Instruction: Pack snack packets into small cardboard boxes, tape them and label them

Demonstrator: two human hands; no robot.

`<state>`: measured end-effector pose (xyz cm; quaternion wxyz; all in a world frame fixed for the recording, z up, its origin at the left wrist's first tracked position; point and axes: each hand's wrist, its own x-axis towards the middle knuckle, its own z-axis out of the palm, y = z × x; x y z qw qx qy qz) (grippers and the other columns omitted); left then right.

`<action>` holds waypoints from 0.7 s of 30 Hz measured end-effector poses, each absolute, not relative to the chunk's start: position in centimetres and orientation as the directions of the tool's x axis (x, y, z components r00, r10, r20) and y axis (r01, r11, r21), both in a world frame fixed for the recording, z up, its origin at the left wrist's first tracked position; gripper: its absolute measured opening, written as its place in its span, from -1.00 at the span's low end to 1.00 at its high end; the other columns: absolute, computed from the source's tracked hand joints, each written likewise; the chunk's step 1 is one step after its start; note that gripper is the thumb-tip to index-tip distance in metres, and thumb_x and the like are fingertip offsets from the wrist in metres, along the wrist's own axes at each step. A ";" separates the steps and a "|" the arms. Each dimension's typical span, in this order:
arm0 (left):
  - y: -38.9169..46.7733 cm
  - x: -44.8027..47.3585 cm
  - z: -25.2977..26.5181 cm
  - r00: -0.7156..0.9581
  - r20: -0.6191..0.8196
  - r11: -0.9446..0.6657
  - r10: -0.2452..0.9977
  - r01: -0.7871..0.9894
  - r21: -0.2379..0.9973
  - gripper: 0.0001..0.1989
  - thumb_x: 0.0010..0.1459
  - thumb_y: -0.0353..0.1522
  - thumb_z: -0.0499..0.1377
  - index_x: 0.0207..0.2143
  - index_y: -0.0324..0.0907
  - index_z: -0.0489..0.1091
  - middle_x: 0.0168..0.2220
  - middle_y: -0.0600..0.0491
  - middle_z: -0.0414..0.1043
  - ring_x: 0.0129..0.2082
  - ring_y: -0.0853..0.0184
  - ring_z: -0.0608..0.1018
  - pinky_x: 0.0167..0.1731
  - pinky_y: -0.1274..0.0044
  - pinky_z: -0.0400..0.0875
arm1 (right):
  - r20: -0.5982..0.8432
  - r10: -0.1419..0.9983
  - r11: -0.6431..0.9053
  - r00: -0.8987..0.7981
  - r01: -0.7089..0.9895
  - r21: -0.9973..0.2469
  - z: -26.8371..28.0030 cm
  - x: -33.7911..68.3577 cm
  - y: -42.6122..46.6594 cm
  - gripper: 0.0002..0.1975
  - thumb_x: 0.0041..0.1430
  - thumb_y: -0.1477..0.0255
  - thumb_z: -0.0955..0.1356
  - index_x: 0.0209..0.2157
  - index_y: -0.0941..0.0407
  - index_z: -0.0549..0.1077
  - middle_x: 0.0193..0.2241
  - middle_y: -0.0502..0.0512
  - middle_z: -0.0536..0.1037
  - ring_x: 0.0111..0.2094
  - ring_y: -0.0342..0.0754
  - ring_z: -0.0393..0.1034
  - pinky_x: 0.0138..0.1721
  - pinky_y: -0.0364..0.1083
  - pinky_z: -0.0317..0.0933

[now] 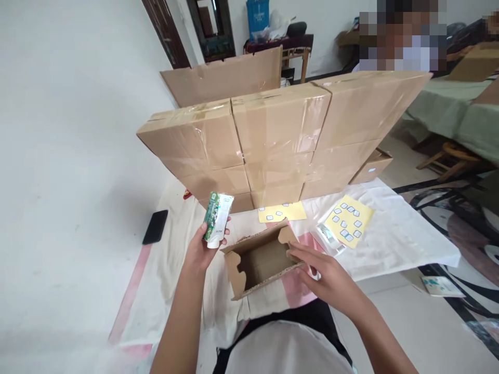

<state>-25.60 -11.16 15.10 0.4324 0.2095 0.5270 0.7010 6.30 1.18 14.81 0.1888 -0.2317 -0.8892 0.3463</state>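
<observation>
My left hand [200, 244] is closed around a white squeeze tube [223, 218], cap pointing down, left of the open box. A green patterned part shows along the tube's left side; I cannot tell whether it is a separate packet. In front of me an open cardboard box [265, 259] stands on the cloth, its end flaps notched and no contents visible. My right hand [319, 267] grips the box's right end, fingers over the flap and thumb on the outer side.
Taped cardboard cartons [273, 135] form a wall behind the box. On the white cloth lie a black phone [155, 227], yellow sheets with outlined shapes [350, 221] and a white device [329, 239]. A person [401, 41] is beyond the cartons, near another covered table [448, 114].
</observation>
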 end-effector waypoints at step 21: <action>-11.7 -20.9 18.3 -0.064 -0.232 0.198 0.971 0.761 0.618 -0.41 0.31 -0.10 0.12 0.33 -0.03 0.24 0.31 -0.01 0.33 0.25 0.09 0.43 0.23 0.28 0.35 | 0.246 0.586 0.598 -0.772 0.207 -0.774 13.3 4.5 0.6 -0.71 0.31 0.39 0.35 0.02 0.11 0.56 -0.23 0.08 0.70 -0.55 -0.15 0.41 -0.45 -0.13 0.27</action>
